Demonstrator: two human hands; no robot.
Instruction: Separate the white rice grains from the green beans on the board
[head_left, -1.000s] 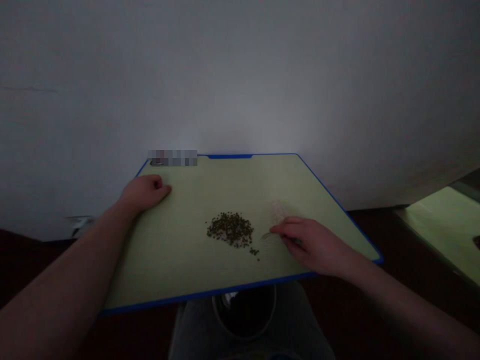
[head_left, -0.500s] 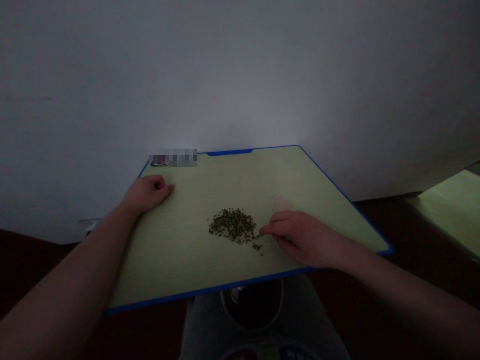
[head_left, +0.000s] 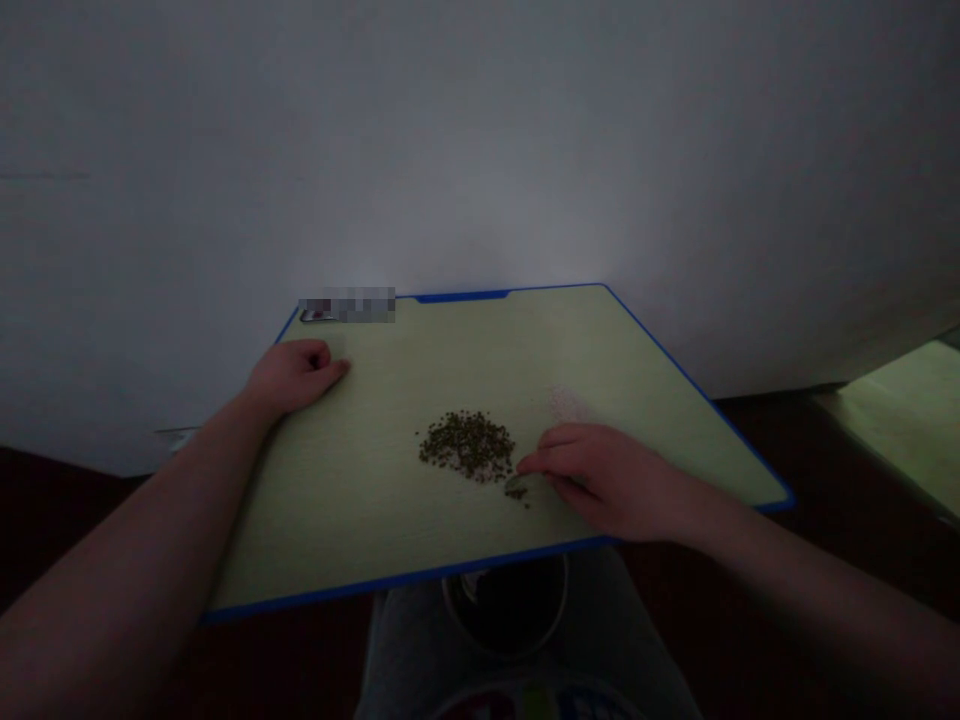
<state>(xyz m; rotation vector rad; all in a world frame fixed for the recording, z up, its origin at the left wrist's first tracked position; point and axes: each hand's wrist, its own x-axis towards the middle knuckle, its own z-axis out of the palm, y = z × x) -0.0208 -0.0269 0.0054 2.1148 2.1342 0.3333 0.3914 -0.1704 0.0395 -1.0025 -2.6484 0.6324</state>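
A loose heap of small greenish-brown beans (head_left: pixel 466 440), mixed with some pale grains, lies on a folding table (head_left: pixel 360 500) with a pale top and blue edge. Just right of the heap, my right hand (head_left: pixel 600 475) pinches a small spoon-like tool (head_left: pixel 516 483); most of it is hidden by the fingers. Its tip touches a few beans at the heap's lower right. Behind that hand is a patch of pale grains (head_left: pixel 570 404), partly covered by it. My left hand (head_left: pixel 296 376) rests curled at the table's left edge, thumb out, nothing visible in it.
A dark round container (head_left: pixel 510 605) sits between my legs, partly under the table's front edge. Beyond the far edge stands a white wall (head_left: pixel 480 150). A blurred-out item (head_left: pixel 319 310) lies at the far left corner. Another pale surface (head_left: pixel 911 425) shows at far right.
The spoon-like tool has shifted slightly down, onto the few beans at the heap's lower right. My left hand stays in place. The view has tilted slightly.
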